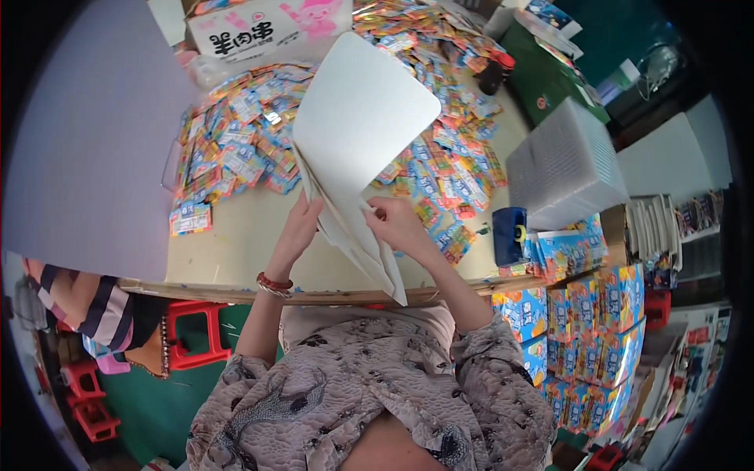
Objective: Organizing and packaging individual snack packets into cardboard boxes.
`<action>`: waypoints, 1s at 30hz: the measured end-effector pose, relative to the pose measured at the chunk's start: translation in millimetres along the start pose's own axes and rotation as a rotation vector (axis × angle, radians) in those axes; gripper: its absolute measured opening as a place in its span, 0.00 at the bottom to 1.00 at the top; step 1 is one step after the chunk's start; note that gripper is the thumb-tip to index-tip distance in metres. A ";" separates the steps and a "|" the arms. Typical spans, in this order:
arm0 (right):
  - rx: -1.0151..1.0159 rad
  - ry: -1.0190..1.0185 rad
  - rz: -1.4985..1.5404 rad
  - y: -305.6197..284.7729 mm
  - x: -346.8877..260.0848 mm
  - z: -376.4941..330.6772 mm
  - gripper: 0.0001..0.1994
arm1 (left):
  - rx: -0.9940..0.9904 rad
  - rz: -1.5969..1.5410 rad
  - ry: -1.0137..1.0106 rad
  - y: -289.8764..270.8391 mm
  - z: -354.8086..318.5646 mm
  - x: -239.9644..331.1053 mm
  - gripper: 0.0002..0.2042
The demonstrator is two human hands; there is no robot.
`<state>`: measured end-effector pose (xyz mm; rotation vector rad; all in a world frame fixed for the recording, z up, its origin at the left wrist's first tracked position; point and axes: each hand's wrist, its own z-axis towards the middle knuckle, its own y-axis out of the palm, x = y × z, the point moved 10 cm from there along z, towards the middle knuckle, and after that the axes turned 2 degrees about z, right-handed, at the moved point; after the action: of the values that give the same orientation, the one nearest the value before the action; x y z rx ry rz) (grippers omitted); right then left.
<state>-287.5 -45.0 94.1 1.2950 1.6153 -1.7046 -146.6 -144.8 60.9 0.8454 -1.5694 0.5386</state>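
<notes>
A stack of large white cardboard sheets (357, 133) stands tilted over the table, its top sheet lifted toward the far side. My left hand (298, 228) grips the stack's lower left edge. At the lower right edge, my right hand (397, 224) pinches the sheets where they fan down toward the table's front edge. A beaded bracelet sits on my left wrist.
Several small colourful packets (236, 149) cover the far table. A white cardboard box (267, 27) stands at the back. White stacked trays (565, 165), a dark blue tape dispenser (509, 234) and blue printed boxes (581, 330) are to the right. Red stools (192, 334) and another person's striped sleeve (102, 310) sit at left.
</notes>
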 end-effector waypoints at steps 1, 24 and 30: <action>0.043 -0.177 -0.171 -0.5 -2.3 7.3 0.11 | -0.007 0.292 0.019 -5.0 -3.3 4.6 0.21; 0.107 -1.138 -1.059 53.5 -45.3 -14.5 0.25 | -0.625 1.748 0.708 33.8 -52.9 7.2 0.13; -0.508 -0.640 -1.017 93.2 8.4 46.6 0.23 | -0.563 1.534 0.114 22.3 -36.3 -35.5 0.23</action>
<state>-228.2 -105.9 33.2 -0.4030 2.1749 -1.7038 -139.9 -96.0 35.4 -0.9613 -1.8914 1.0639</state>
